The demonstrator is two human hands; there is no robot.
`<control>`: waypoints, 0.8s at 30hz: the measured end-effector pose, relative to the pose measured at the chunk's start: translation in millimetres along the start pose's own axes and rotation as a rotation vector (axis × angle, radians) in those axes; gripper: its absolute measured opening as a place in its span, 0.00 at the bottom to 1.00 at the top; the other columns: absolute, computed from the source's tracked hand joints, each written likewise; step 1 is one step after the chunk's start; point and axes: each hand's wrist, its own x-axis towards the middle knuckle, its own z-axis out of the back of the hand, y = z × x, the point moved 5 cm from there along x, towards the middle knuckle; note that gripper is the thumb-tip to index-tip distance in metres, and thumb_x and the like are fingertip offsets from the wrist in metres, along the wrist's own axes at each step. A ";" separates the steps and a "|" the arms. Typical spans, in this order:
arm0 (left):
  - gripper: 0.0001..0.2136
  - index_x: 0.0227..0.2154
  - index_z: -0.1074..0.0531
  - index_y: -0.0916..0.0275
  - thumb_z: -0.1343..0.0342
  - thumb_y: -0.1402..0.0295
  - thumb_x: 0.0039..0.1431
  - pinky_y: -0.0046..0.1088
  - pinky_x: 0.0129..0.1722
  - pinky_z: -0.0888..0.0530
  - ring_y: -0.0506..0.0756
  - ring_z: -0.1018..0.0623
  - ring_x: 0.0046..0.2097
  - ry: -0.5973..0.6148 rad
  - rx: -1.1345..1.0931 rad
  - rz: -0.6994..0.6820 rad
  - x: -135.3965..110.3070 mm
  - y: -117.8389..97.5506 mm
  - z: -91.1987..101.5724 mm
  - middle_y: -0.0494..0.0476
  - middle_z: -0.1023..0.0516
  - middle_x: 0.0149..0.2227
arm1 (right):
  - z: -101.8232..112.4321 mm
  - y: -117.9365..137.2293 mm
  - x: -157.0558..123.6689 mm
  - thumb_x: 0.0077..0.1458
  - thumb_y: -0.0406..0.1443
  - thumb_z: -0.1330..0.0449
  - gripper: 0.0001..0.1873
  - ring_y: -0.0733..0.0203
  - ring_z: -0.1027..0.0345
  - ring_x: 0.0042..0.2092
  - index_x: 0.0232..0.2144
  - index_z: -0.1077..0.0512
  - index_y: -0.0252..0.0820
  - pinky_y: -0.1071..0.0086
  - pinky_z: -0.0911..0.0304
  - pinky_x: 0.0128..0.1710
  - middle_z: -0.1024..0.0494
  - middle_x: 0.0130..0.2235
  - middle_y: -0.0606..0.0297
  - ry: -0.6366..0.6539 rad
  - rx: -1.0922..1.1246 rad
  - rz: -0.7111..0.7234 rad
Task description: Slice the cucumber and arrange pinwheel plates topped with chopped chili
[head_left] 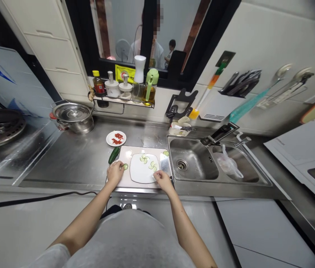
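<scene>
Two cucumber pinwheels [145,160], one square plate [140,176]

Left hand [115,172] pinches a cucumber piece [125,167] beside it; right hand [162,179] curls at its rim, grip unclear. One cutting board [124,181] beneath, one blade [164,164] right, one whole cucumber [114,155], one saucer [109,140] left.

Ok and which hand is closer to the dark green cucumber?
Left. The left hand is just on the near side of the cucumber; the right hand is farther, at the right edge of the square plate.
</scene>
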 end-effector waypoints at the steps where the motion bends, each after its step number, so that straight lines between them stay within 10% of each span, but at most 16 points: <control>1: 0.08 0.36 0.26 0.58 0.48 0.66 0.57 0.32 0.42 0.35 0.58 0.27 0.45 0.002 0.008 0.000 0.5 -0.6 0.8 0.56 0.22 0.42 | -0.7 0.0 -0.4 0.48 0.45 0.45 0.13 0.62 0.37 0.25 0.26 0.28 0.42 0.72 0.44 0.26 0.32 0.19 0.70 0.002 -0.005 -0.003; 24: 0.09 0.33 0.25 0.58 0.50 0.64 0.59 0.30 0.37 0.35 0.58 0.27 0.45 -0.079 0.057 -0.048 -2.5 -0.7 6.5 0.57 0.22 0.41 | 3.8 -15.4 -16.4 0.49 0.43 0.45 0.12 0.64 0.39 0.24 0.25 0.28 0.42 0.73 0.44 0.26 0.33 0.19 0.71 0.006 0.001 0.006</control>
